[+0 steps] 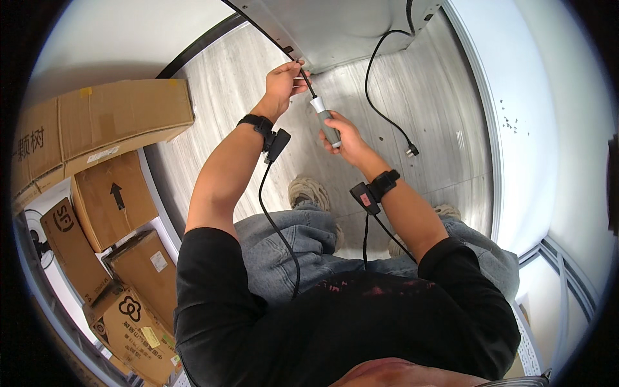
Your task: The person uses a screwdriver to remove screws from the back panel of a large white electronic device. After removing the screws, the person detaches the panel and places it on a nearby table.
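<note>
A screwdriver with a grey and white handle points up and to the left, its dark shaft reaching the lower edge of a grey metal panel. My right hand is wrapped round the handle. Near the tip, my left hand has its thumb and forefinger closed at the shaft, with the other fingers loosely curled beside it. The tip itself and any screw there are hidden by the left fingers and too small to make out.
A black power cord hangs from the metal panel to the wood-look floor, ending in a plug. Cardboard boxes are stacked on shelving at the left. A white panel stands at the right. Cables run from both wrist straps.
</note>
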The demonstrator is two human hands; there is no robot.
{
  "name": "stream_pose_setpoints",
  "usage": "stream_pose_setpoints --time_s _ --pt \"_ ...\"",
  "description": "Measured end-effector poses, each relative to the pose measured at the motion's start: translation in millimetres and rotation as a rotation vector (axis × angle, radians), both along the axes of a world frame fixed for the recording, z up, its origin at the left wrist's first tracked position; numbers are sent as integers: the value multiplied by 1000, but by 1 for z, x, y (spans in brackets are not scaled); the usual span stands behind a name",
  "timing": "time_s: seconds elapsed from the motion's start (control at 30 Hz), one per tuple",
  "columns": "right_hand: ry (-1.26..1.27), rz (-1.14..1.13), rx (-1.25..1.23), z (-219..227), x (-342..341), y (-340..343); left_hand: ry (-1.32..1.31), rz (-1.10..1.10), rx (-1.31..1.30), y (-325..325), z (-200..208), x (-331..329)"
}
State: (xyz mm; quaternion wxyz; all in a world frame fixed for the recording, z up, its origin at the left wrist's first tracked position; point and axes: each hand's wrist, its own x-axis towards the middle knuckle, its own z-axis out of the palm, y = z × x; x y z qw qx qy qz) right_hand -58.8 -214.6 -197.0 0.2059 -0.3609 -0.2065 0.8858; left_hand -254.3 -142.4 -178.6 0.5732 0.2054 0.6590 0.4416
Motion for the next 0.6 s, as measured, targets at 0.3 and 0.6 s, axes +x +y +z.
stream_pose_setpoints --time_s 0.3,0.6 --pt "1 -10 -19 -3 -2 0 34 11 -5 -1 0 5" --pt "82 -9 -118 -3 0 3 51 45 -6 1 -1 5"
